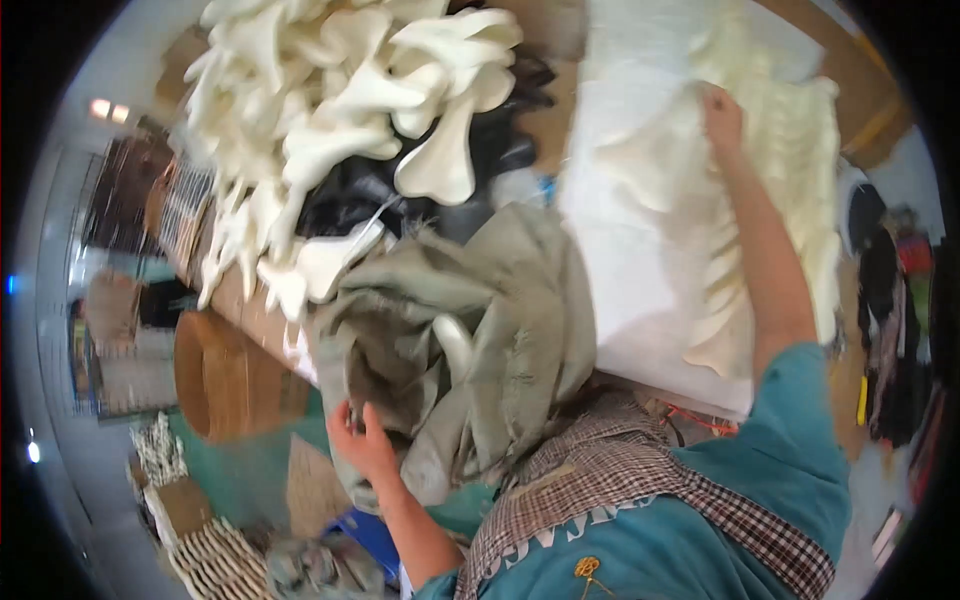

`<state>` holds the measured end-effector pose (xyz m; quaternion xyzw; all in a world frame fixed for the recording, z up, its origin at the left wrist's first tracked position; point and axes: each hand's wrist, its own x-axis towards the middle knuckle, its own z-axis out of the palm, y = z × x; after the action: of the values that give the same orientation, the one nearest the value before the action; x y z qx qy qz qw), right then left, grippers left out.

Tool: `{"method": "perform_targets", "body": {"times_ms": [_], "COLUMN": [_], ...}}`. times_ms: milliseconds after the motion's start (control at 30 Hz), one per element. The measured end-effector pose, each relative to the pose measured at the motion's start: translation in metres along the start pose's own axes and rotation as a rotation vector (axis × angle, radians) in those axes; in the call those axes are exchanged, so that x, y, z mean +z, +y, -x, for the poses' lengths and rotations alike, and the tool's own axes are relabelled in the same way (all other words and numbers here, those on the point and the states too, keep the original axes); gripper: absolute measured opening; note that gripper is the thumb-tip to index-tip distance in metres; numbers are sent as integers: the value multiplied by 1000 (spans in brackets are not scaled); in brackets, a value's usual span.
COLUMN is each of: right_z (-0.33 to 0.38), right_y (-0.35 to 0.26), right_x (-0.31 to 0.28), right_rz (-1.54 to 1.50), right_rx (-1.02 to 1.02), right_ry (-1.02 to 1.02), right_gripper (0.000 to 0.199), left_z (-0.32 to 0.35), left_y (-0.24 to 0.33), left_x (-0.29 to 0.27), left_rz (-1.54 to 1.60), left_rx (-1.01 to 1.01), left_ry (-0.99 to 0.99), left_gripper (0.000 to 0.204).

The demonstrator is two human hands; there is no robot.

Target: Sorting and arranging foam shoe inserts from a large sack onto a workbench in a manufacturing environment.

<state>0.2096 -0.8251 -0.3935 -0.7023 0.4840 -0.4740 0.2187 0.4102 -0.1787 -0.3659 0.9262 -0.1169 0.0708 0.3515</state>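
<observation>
My right hand [722, 118] reaches far out over a white-covered table, fingers closed at the edge of a cream, bicycle-saddle-shaped foam pad [655, 155]. The pad is smeared by motion. To its right, several similar pads lie overlapped in a long row [790, 170]. My left hand [362, 445], fingers apart and holding nothing, is beside a crumpled grey-green cloth sack [520, 290] in front of me. A pale, smooth piece [453, 340] shows among the sack's folds.
A big heap of cream saddle-shaped pads [350, 90] covers the far left, over black plastic [350, 200]. A brown round bin [235, 375] stands at the left. More stacked pale pieces [215, 560] and a bundled grey cloth [325, 570] lie lower left. Clothes [885, 300] hang at the right.
</observation>
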Motion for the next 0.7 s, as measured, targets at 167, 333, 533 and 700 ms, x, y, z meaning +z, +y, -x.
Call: {"method": "perform_targets", "body": {"times_ms": [167,333,533,700], "right_z": [-9,225,357,299], "right_y": [-21,-198,-173,-171], "right_x": [-18,59,75,50], "right_rz": [185,-515,331,660], "right_rx": [-318,-615,-824,-949], "right_ry": [42,-936,-1799,-1528], "right_gripper": [51,24,20,17], "left_z": [8,63,137,117], "left_y": [9,-6,30,-1], "left_x": [18,77,112,101], "left_rz": [288,30,134,215], "left_rx": [-36,-23,87,-232], "left_ry": [-113,-581,-1356,-630], "left_gripper": [17,32,28,19]}}
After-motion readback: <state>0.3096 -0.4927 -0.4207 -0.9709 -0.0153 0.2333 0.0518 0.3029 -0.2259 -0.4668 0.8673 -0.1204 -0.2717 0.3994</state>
